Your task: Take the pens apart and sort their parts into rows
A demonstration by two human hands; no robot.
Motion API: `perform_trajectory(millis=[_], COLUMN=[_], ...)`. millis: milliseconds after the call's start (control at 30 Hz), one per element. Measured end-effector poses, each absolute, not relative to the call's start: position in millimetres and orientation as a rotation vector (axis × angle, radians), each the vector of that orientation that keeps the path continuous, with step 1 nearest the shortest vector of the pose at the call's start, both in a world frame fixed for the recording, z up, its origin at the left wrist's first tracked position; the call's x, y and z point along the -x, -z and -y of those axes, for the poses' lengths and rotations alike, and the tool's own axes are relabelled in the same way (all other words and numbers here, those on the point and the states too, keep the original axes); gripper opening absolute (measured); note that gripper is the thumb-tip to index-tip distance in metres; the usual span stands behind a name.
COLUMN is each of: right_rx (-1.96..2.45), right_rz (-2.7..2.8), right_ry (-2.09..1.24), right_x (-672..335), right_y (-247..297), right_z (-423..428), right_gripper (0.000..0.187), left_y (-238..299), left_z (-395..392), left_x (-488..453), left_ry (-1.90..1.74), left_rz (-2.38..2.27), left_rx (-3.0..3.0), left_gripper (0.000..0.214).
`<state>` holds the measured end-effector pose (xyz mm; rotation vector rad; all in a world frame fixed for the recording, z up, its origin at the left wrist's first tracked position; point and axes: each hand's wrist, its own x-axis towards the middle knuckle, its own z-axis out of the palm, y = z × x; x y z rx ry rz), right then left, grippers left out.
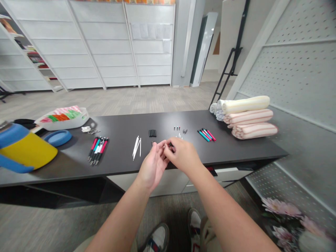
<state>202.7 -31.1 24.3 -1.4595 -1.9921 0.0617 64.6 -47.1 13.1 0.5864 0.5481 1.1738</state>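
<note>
My left hand (154,165) is turned palm up, with loosely curled fingers reaching my right hand (183,154) over the table's front edge. My right hand pinches a small dark piece (172,148) at the left fingertips; its kind is mostly hidden. What the left fingertips grip cannot be made out. Just beyond the hands lie several black pen grips (152,133), small metal tips (185,131) and short dark-and-silver parts (176,128). Thin white pen refills (136,147) lie left of my left hand. Coloured pen barrels (206,134) lie to the right.
Several whole pens (98,150) lie on the dark table (118,127), left of the refills. Farther left stand a yellow-and-blue container (28,148), a blue lid (58,138) and a white tray (63,124) of colourful packets. Rolled towels (248,117) are stacked at the right end.
</note>
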Motion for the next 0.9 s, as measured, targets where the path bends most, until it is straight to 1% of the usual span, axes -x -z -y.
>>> perform_trajectory(millis=[67,133,233,300,433,667,900], right_rx=[1.544,1.689,1.95,2.049,2.104,2.061,2.065], right_rz=[1.878,1.818,1.823,1.847,1.872,1.917,1.927], right_ry=[-0.049,0.039,0.173,0.204,0.195,0.062,0.056], right_x=[-217,-235,-256,-263,-266,-273,-269], right_y=[-27,-27,-22,-16,-9,-7,-6], right_z=[28,23,16,12,9,9,9], right_gripper=[0.01,0.013,0.018,0.02,0.021,0.02,0.021], left_y=[-12,-12,-12,-13,-12,-7,-8], left_z=[46,45,44,43,42,39,38], left_x=[-62,-58,-52,-48,-43,-37,-36], left_ry=[-1.205,-1.233,-1.262,-1.266,-1.247,-1.146,-1.11], left_rz=[-0.59,-0.624,-0.64,-0.647,-0.699,-0.71,-0.718], left_rx=[-0.548,-0.553,-0.671,-0.752,-0.859,-0.934,-0.967], left_gripper=[0.04,0.031,0.02,0.017,0.018,0.023,0.025])
